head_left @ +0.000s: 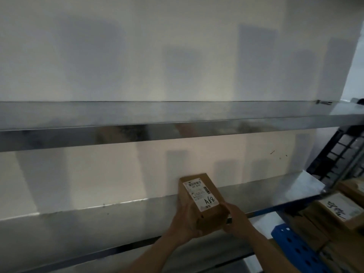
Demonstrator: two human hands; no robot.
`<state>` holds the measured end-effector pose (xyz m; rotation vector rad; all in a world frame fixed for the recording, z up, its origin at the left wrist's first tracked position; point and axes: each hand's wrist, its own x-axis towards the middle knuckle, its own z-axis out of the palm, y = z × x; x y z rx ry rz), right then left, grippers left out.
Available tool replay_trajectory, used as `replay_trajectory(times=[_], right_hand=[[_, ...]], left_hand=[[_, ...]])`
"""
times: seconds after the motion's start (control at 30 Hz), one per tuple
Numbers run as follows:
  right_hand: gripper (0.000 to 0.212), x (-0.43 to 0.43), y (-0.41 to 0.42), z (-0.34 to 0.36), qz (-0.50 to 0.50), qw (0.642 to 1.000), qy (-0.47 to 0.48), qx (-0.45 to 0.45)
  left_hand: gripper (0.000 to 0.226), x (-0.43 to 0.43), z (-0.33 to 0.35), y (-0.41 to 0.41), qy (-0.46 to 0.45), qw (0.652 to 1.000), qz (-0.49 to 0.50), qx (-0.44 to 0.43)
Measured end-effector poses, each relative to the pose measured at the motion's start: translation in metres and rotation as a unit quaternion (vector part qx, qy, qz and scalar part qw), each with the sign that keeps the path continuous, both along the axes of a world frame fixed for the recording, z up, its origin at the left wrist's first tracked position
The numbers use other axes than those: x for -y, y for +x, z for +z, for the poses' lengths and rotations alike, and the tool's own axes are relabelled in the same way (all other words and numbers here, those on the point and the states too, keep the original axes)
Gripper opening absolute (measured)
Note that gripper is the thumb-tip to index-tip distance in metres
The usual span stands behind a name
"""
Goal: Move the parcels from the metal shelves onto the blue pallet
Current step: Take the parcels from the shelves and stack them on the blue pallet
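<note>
Shelving of bright metal runs across a white wall (137,56), seen from close up. Nearest the camera, two bare forearms rise from the bottom edge and meet at a brown cardboard parcel (202,211). The left grip (184,221) grasps the parcel's near left corner, fingers curled beneath it and the thumb laid up along its side. The right grip (237,218) grasps the near right corner, thumb resting on the top face just beside the white shipping label (201,194). That label carries a barcode, small print too blurred to read, and the handwritten mark "A68".

The parcel lies lengthwise over the lower shelf (88,231), its near end at the front lip and its far end reaching back close to the wall. Whether its underside touches the shelf cannot be told.

Down at the right, beyond the shelf's end, a corner of the blue pallet (291,245) shows, dotted with round holes. More brown parcels (311,223) are stacked on and behind it, one with a white label scrawled in black marker. Farther back on the right a dark blue grid panel (338,152) stands tilted.

Above, the upper shelf (137,115) crosses the whole view, its front edge mirroring dim shapes. Grey rectangular shadows fall on the wall behind both shelves.
</note>
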<state>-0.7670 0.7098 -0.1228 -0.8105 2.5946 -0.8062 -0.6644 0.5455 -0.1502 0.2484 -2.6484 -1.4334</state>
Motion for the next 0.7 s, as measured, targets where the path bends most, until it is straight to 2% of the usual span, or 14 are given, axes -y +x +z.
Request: replay_trajectory(times=[0.1,0.23,0.37,0.47,0.57,0.7], right_hand=[[0.056,0.001,0.011,-0.004,-0.002,1.0,0.011,0.013],[0.059,0.0,0.025,-0.007,-0.004,0.999,-0.014,0.048],[0.076,0.005,0.035,-0.004,0.036,0.995,-0.064,0.074],[0.081,0.01,0.05,-0.006,0.025,0.997,-0.006,0.071],[0.078,0.009,0.065,-0.013,-0.013,0.998,-0.009,0.068],[0.078,0.0,0.084,-0.007,-0.037,0.996,-0.032,0.081]], left_hand=[[0.098,-0.005,-0.001,-0.003,0.006,0.999,0.003,0.04],[0.094,-0.005,-0.007,0.004,-0.001,1.0,-0.002,0.03],[0.097,0.004,-0.012,0.016,-0.091,0.993,-0.027,0.074],[0.1,0.008,-0.011,0.022,-0.131,0.983,-0.056,0.112],[0.094,0.009,-0.013,0.029,-0.132,0.984,-0.059,0.1],[0.103,0.005,-0.013,0.035,-0.099,0.987,-0.088,0.088]])
